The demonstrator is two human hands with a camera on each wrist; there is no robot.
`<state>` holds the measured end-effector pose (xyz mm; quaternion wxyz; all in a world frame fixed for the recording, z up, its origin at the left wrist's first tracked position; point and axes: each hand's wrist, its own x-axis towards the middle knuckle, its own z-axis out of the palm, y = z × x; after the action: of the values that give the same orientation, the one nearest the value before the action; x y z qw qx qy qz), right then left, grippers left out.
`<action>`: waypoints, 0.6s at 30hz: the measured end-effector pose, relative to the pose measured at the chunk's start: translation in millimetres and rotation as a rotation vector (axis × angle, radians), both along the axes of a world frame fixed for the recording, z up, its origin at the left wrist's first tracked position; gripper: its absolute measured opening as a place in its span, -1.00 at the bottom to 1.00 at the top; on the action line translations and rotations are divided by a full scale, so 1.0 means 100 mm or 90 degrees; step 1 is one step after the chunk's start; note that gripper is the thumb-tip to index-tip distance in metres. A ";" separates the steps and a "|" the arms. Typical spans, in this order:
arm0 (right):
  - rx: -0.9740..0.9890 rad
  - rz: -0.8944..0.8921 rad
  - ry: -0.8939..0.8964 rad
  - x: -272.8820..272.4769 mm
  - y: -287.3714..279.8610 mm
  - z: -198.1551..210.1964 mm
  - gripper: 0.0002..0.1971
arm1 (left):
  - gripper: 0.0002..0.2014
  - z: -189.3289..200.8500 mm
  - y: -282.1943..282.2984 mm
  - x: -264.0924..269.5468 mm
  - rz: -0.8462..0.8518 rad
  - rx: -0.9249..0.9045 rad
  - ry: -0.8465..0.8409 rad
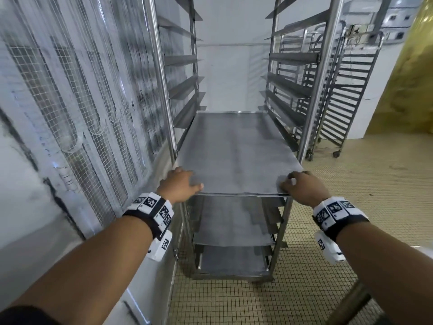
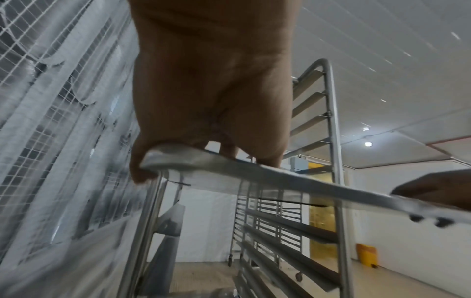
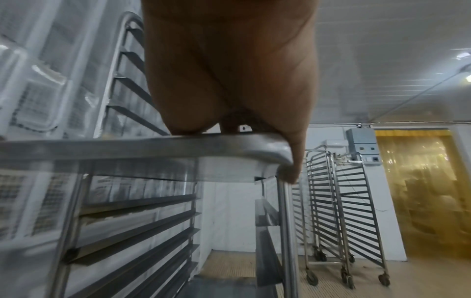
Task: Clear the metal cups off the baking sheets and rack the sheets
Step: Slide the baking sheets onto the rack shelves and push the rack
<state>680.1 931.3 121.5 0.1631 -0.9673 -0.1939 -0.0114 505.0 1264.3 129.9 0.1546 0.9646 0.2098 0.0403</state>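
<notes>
Left hand (image 2: 211, 96) on sheet (image 2: 254, 171) (corner)

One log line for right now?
left hand: grips sheet corner | right hand: grips other corner | baking sheet: partway into rack | cups: none seen

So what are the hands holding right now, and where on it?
Both grip one baking sheet by its near edge: left hand at the near-left corner, right hand at the near-right corner.
</notes>
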 end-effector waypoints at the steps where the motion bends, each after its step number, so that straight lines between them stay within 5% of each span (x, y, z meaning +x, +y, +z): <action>1: -0.013 0.000 -0.047 -0.13 0.02 -0.01 -0.53 | -0.22 -0.04 -0.07 -0.04 -0.019 0.023 -0.035; 9: 0.003 0.165 -0.209 -0.70 0.37 -0.40 -0.50 | -0.34 -0.30 -0.68 -0.18 -0.111 0.151 -0.085; 18: 0.035 0.139 -0.328 -0.69 0.47 -0.55 -0.54 | -0.38 -0.50 -0.64 -0.08 -0.115 0.223 -0.207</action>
<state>611.5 978.6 66.0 0.1351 -0.9010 -0.3318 -0.2448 497.4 1200.4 79.6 0.0198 0.9723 0.0850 0.2167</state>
